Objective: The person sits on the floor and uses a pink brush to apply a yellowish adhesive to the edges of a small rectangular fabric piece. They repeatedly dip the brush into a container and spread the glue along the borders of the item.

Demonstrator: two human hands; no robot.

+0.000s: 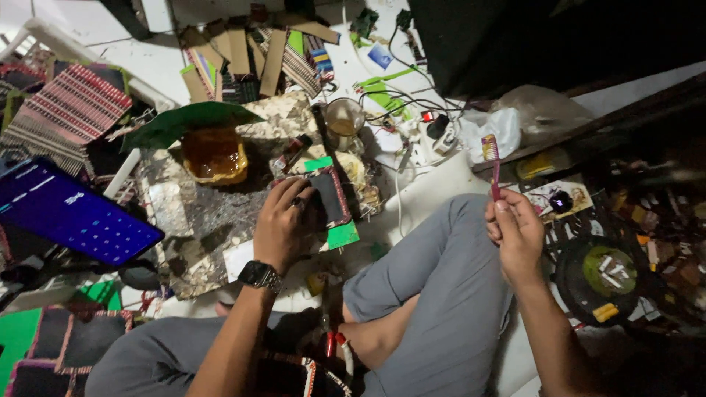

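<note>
Two hands working | our left hand (282,224) is pressing the black woven-edged green-backed panel (330,198) | our right hand (517,234) is gripping the red toothbrush (493,163) upright

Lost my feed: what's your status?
Left hand pressing dark green-edged woven panel. Right hand pinching red toothbrush upright. Amber glue bowl beside, apart.

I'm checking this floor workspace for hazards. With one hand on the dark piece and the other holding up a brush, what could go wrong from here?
1. The bowl of amber liquid sits close by the left hand and the dark fabric piece; a nudge might spill it.
2. Tangled cables lie beside a cup, so a spill could reach them.
3. The right hand holds the red toothbrush over the grey trouser knee; drips may stain it.
</note>
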